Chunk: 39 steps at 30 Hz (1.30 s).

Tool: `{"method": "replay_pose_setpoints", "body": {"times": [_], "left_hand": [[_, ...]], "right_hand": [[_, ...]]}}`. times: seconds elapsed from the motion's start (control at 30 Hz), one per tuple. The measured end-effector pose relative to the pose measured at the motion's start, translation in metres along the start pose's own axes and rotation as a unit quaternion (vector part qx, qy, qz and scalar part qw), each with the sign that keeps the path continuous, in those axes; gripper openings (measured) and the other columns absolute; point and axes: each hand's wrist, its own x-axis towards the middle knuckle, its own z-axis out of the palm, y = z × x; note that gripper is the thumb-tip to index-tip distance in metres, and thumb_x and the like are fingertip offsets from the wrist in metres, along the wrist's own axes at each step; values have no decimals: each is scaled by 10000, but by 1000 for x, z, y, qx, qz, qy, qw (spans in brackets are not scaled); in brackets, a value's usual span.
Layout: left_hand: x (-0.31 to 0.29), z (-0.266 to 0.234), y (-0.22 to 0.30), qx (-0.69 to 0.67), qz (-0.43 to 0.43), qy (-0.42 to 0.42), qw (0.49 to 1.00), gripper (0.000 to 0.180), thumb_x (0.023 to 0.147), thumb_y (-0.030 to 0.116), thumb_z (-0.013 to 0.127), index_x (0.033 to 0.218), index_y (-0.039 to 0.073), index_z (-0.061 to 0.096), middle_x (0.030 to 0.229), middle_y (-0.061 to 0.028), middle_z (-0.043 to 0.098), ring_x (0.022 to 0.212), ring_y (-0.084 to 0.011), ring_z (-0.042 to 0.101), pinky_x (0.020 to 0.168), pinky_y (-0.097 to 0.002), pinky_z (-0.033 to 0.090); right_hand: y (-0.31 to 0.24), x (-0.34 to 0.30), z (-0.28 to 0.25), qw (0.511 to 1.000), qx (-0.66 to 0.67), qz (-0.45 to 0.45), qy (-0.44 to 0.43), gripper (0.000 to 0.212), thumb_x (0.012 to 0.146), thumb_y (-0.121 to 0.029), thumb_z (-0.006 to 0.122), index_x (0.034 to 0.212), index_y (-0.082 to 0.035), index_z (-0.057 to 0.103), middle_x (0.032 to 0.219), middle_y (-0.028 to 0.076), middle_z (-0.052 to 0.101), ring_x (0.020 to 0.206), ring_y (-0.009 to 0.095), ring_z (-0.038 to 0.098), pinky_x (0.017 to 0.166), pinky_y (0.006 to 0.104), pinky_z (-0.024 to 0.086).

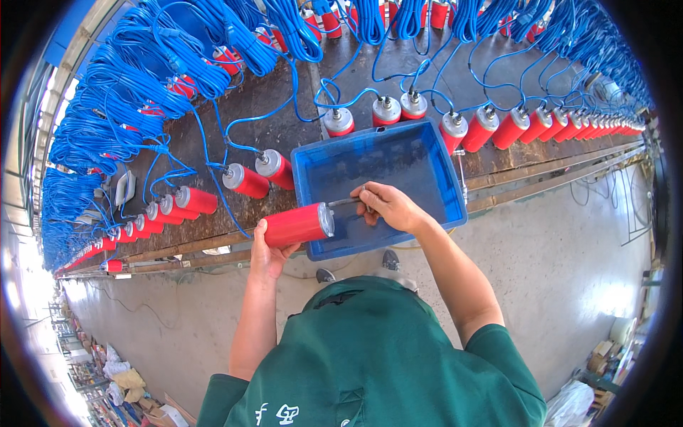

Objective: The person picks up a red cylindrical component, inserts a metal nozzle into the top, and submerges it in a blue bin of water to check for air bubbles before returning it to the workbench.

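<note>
My left hand (266,249) is wrapped round a red cylinder (292,226) with a silver metal end cap, held on its side over the near left edge of a shallow blue plastic tray (384,246). My right hand (390,205) pinches a thin dark rod-like tool (344,201), whose tip reaches the cylinder's metal end. The tool's exact kind is too small to make out, and my fingers hide part of it. Dark, wet-looking residue covers the tray's floor.
Similar red cylinders (245,181) with blue cables line the worn workbench (491,162) on both sides of the tray and behind it. Bundles of coiled blue cable (142,71) crowd the bench's far side. Cardboard and plastic bags (128,377) lie on the floor behind me.
</note>
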Motion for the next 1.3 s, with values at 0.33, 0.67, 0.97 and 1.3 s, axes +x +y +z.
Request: {"method": "replay_pose_setpoints", "body": {"times": [0.33,0.67,0.97,1.3], "left_hand": [[-5,8,5,32,10,-1,999,671,1036,605,599,1403,43,589,1320,-182,728,1149,-332,756,932,-505,668],[-6,8,5,30,19,-20,999,673,1051,597,590,1396,19,598,1306,-185,738,1136,-329,762,922,-484,672],[-7,10,4,34,20,-6,999,670,1053,591,590,1392,13,601,1296,-184,742,1125,-326,764,916,-484,670],[-5,6,1,38,29,-18,999,644,1063,563,596,1379,1,597,1279,-203,741,1111,-343,768,901,-504,679]], "right_hand": [[-8,-14,3,995,87,27,31,288,1098,-107,414,1380,-57,443,930,62,630,632,110,535,536,278,446],[-3,-22,0,998,4,18,65,196,1137,-207,560,1185,-27,500,1068,140,768,637,116,629,542,273,495],[13,-10,1,987,-84,69,117,526,1140,-518,518,959,-31,601,745,35,633,601,123,573,553,316,467],[12,-18,8,969,-202,-16,142,701,1096,-635,543,795,-7,622,639,49,590,570,155,573,580,361,476]]}}
